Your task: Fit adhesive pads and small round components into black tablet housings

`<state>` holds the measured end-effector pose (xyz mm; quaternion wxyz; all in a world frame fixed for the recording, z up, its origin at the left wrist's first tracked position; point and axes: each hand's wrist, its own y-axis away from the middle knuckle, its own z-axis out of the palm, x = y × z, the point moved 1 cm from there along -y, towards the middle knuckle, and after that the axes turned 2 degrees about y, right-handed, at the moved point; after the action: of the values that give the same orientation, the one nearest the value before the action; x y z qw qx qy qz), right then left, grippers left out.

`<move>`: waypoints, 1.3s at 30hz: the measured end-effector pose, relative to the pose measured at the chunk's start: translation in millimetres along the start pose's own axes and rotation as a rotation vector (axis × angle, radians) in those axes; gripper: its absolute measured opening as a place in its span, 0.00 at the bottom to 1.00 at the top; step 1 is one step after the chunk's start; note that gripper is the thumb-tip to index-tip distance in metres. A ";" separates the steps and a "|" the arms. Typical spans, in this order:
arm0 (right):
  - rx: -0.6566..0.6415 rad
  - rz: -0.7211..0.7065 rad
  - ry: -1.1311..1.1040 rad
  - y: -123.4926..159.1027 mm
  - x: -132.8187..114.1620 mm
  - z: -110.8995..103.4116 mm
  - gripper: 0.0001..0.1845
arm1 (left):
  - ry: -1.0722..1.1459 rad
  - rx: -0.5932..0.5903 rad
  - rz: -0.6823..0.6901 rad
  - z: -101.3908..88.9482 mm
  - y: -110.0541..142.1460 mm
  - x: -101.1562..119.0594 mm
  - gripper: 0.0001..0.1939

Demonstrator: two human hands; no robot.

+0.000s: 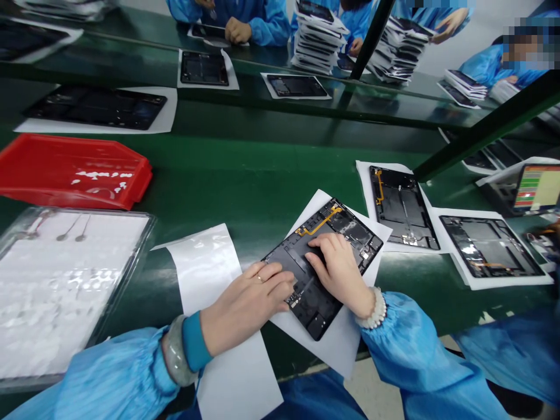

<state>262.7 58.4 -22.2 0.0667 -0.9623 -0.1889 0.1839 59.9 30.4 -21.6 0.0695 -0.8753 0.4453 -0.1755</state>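
Observation:
A black tablet back housing (311,298) lies tilted on a white paper sheet (336,344), with an orange flex cable (319,224) across its far end. My right hand (336,269) presses its fingertips onto the middle of the housing. My left hand (247,306) lies flat with its fingers over the housing's near left edge. Neither hand visibly grips the housing, and together they hide its central part. A second white sheet (214,280) lies beneath my left wrist.
A green workbench belt (262,181) carries a red plastic tray (74,169), a clear tray of white foam sheet (56,291), and two more opened tablet housings (402,207) to the right. Beyond a raised dark rail (490,128), co-workers in blue sleeves sit beside several stacked devices (317,44).

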 end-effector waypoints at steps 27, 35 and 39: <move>-0.008 -0.015 0.014 0.9 2.3 2.1 0.10 | -0.046 -0.011 0.036 0.8 12.6 9.6 0.08; 0.002 -0.019 0.020 2.1 3.2 3.0 0.11 | -0.162 0.020 -0.005 -2.9 8.3 8.5 0.11; 0.007 -0.019 0.028 1.6 3.0 2.9 0.11 | -0.101 0.027 0.101 -1.4 10.6 10.4 0.10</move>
<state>264.8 58.3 -26.2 0.0742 -0.9628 -0.1963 0.1705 57.0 15.8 -20.7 0.1128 -0.8583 0.4825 -0.1332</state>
